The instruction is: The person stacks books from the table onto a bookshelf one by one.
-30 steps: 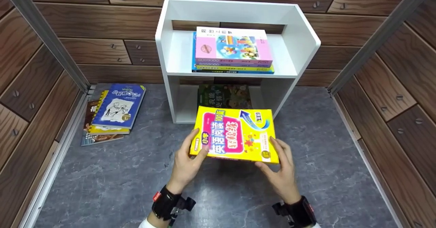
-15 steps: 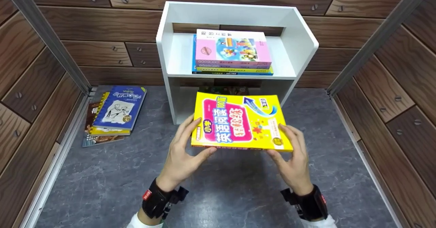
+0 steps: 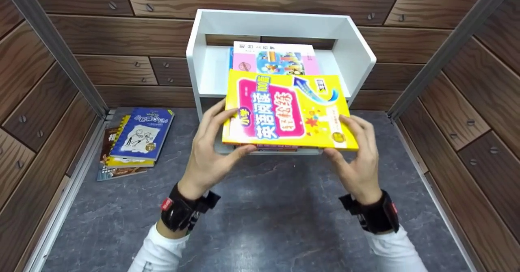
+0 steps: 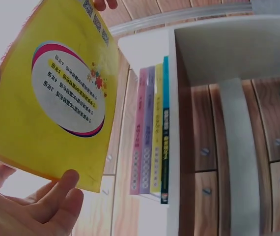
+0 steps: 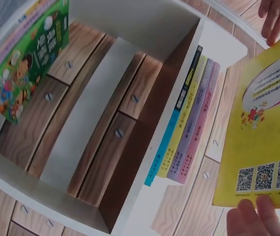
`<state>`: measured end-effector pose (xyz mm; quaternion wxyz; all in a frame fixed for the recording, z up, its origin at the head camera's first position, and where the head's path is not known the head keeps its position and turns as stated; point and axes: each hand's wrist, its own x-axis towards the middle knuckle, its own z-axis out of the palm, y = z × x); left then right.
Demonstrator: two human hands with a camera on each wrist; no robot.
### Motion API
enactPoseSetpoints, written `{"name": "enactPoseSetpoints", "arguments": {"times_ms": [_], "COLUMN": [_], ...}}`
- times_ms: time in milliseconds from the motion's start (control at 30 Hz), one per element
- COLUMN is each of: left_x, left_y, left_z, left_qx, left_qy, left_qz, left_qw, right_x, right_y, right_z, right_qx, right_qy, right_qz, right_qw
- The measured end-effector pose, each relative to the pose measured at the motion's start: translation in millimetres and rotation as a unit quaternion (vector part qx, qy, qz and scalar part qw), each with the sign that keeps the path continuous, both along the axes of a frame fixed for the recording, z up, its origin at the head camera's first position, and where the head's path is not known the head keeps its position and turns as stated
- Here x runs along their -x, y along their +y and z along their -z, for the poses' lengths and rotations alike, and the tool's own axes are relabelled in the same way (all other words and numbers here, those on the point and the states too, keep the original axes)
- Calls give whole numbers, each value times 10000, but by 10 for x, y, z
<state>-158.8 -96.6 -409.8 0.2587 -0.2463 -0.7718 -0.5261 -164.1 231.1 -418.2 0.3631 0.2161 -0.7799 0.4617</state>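
Observation:
Between both hands is a yellow book [image 3: 321, 126] with a pink title panel, raised in front of the white shelf. The left hand [image 3: 207, 150] grips its left end, thumb at the near edge. At the right end, the right hand [image 3: 359, 162] holds it the same way. Its yellow back cover [image 4: 56, 123] shows in the left wrist view, with fingers of each hand at its ends. Behind it, a stack of books topped by a pink one [image 3: 243, 61] lies on the upper shelf, partly hidden in the head view.
The white bookshelf [image 3: 194, 61] stands by the wood-panelled wall. A green book [image 5: 32, 64] is on its lower level. On the floor to the left lies a pile with a blue book [image 3: 142, 134] on top. Metal-framed panels flank both sides.
Both hands have lifted the yellow book up and toward the shelf. It now covers the front of the upper stack, where earlier it was before the lower level.

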Motion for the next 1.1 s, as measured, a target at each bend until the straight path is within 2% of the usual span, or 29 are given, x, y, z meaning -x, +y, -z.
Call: {"name": "enactPoseSetpoints", "arguments": {"times_ms": [167,300,433,667,800,867,933,1033,1100], "left_x": [264,481,651,855,979,1098,1166,1238,1229], "left_y": [-30,-55,-47,-10,-23,-30,-40,-37,-31], "left_z": [-106,-130,-132,-139,-129,-74,-73,-108,-194], "left_qx": [83,260,624,1006,1032,1066,1080,1075,1019], "left_qy": [-3,-224,-390,-513,-716,-743,-801,-936,-1110], "left_qz": [-25,-73,-193,-474,-492,-587,-609,-600,-465], "left_qw": [10000,9994,9971,9925,9909,9898,9891,9880,9875], "right_x": [265,494,689,947,1084,1148,1209,1298,1365], "right_y": [6,9,5,-7,1,-3,-6,-8,-3], "right_z": [-109,-161,-162,-197,-228,-248,-265,-282,-287], "right_qx": [-178,-459,-633,-878,-962,-970,-972,-924,-850], "right_qy": [-221,-556,-892,-1271,-1493,-1646,-1801,-1965,-2037], "right_qz": [97,176,209,201,150,93,26,-123,-274], "right_qw": [9996,9972,9938,9878,9840,9815,9788,9761,9750]}}
